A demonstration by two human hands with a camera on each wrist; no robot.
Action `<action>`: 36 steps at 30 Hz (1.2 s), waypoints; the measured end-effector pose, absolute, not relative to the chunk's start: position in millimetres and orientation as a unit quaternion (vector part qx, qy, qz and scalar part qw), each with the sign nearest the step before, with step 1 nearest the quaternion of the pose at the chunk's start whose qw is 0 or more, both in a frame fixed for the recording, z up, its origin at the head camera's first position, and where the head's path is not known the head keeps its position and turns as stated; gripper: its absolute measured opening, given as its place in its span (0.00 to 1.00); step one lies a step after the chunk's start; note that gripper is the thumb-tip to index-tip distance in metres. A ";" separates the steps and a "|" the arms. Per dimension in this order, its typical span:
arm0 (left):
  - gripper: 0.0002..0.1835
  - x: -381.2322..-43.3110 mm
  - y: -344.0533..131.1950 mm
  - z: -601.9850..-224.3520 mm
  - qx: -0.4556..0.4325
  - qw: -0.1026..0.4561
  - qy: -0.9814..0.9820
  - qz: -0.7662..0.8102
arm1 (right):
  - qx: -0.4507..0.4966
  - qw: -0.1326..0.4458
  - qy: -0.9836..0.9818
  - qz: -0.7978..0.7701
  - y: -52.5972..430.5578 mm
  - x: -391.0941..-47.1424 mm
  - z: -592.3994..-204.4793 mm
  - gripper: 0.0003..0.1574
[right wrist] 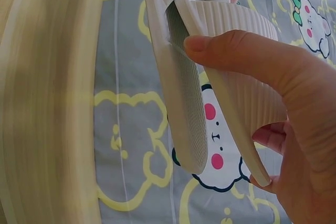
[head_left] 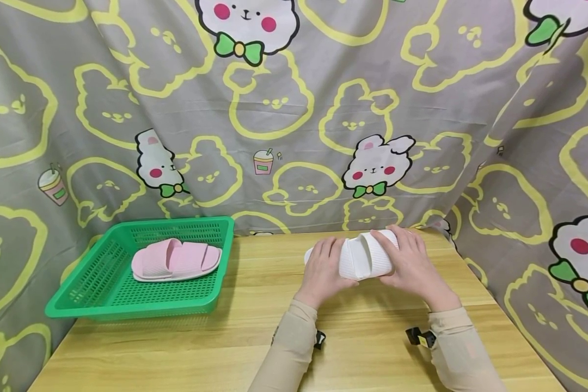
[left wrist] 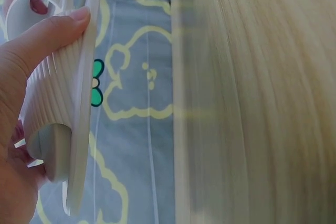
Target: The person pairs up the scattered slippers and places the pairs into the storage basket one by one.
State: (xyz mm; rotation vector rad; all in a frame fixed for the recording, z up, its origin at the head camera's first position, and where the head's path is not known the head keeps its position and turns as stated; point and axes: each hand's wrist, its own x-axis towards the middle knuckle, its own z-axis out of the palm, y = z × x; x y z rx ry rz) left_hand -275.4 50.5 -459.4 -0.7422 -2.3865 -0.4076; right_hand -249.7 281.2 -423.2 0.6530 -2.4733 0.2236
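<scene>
Two white slippers with ribbed straps are held above the table, overlapping each other lengthwise. My left hand (head_left: 325, 272) grips one white slipper (left wrist: 55, 87), its thumb laid over the ribbed strap. With the thumb at the strap edge and fingers underneath, my right hand (head_left: 414, 267) holds the other white slipper (right wrist: 252, 87). The right wrist view shows the left-hand slipper's long textured sole (right wrist: 184, 98) running alongside the right-hand one. In the head view both hands partly cover the slippers.
A green plastic basket (head_left: 139, 312) stands at the table's left side, with pink slippers (head_left: 188, 258) lying in it. The wooden table (head_left: 255, 337) extends below both hands. A grey patterned curtain (head_left: 284, 201) hangs behind and on both sides.
</scene>
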 end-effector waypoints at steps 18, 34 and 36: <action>0.59 -272.1 50.4 -457.7 -0.285 0.308 -0.896 -0.148 | 0.248 0.276 -0.924 0.092 276.9 -248.2 -423.1 0.67; 0.61 -272.1 49.1 -451.2 -0.263 0.273 -0.911 -0.162 | 0.245 0.289 -0.919 0.108 281.7 -249.7 -421.7 0.69; 0.61 -272.5 48.1 -450.7 -0.264 0.258 -0.915 -0.164 | 0.245 0.291 -0.918 0.110 281.7 -249.9 -421.6 0.69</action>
